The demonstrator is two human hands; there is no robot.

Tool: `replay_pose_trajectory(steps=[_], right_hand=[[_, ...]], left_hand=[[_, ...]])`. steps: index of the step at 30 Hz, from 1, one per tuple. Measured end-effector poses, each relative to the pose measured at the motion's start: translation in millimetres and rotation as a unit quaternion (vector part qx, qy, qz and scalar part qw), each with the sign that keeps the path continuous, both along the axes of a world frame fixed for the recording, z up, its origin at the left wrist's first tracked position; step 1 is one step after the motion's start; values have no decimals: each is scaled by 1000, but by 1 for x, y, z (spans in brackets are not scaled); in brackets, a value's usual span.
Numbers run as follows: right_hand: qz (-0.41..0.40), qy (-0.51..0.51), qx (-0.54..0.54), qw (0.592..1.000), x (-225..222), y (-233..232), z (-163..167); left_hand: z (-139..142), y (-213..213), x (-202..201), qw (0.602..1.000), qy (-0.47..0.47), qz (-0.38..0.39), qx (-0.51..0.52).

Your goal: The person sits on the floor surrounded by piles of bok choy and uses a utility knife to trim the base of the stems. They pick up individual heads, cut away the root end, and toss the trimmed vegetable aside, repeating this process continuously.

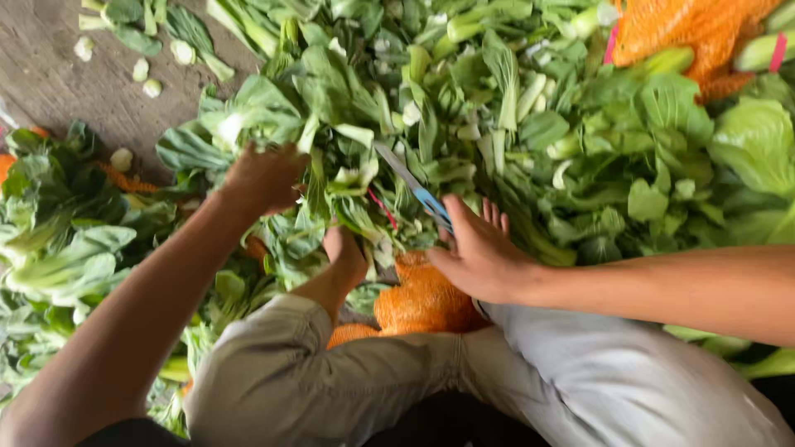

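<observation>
The left hand (263, 178) grips leafy greens (348, 157) from the pile ahead; the right hand (480, 252) holds a blue-handled knife (414, 189), blade pointing toward the left hand; a slip could nick those fingers; an orange mesh bag (422, 298) lies beneath.

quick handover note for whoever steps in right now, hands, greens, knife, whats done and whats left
Left hand: reaching into the pile of leafy greens, fingers closed on a bunch; the grip is partly hidden by leaves.
Right hand: holds a knife with a blue handle, blade pointing up-left into the greens.
The person sits on the ground with knees up; a foot rests at the pile's edge, beside an orange mesh bag. A second orange mesh bag lies at top right.
Done: cut stem bits lie on the bare ground at top left.
Left: most greens are piled loose; how many are trimmed cannot be told.
</observation>
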State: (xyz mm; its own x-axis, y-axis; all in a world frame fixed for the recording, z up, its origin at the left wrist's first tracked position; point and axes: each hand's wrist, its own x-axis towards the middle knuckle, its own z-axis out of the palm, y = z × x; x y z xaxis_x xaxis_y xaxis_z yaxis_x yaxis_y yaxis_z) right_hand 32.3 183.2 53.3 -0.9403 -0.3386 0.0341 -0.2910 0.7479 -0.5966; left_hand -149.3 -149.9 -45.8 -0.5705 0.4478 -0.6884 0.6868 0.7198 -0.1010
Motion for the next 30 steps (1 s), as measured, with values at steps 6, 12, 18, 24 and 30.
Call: replay_pose_trajectory(steps=[6, 12, 18, 24, 30], right_hand=[[-230, -286, -107, 924, -163, 136, -84], [-364, -247, -269, 857, -296, 202, -158], [-275, -106, -271, 916, -425, 154, -172], [-291, -22, -226, 929, -545, 77, -179], [-387, 61, 51, 919, -577, 36, -170]], left_hand=[[-87, 96, -49, 910, 15, 107, 399], [-119, 154, 22, 790, -286, 100, 533], [-79, 151, 21, 785, -220, 173, 553], [-55, 162, 34, 686, -270, 284, 613], [-49, 161, 39, 667, -303, 286, 618]])
